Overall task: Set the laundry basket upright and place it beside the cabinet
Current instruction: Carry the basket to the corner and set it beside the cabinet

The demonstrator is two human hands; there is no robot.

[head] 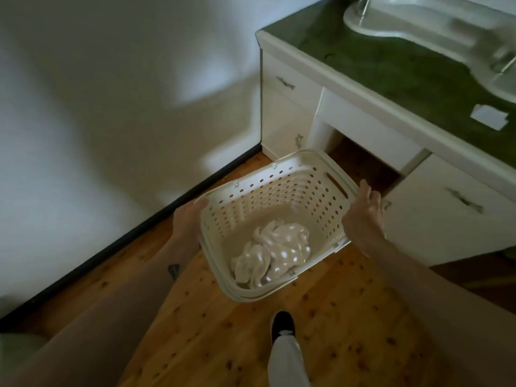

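A cream plastic laundry basket (268, 202) with rows of round holes in its walls sits upright, its open mouth facing up, over the wooden floor (335, 331). Whether its base rests on the boards or hangs just above them cannot be told. It is just in front of the white cabinet (290, 113), near the corner where the cabinet's left end meets the wall (97, 107) and its dark skirting strip. The far rim of the basket lies close to the cabinet's lower door, apart from it.

Inside the basket, a crumpled pale cloth (275, 254) lies on the bottom toward the near side, dappled with spots of light coming through the holes. The rest of the basket's bottom is bare.

The left hand (188, 219) is curled around the basket's left rim, gripping it, with the thumb on top of the edge. The right hand (363, 213) is at the right rim beside the slotted handle hole, fingers loosely spread and open against the outside of the edge; a firm hold cannot be made out.

The cabinet's top is green (391, 65), with a pale basin (435, 26) set into it and a small white slip (490, 117) near its front edge. A black shoe (282, 325) stands on the floor below the basket.
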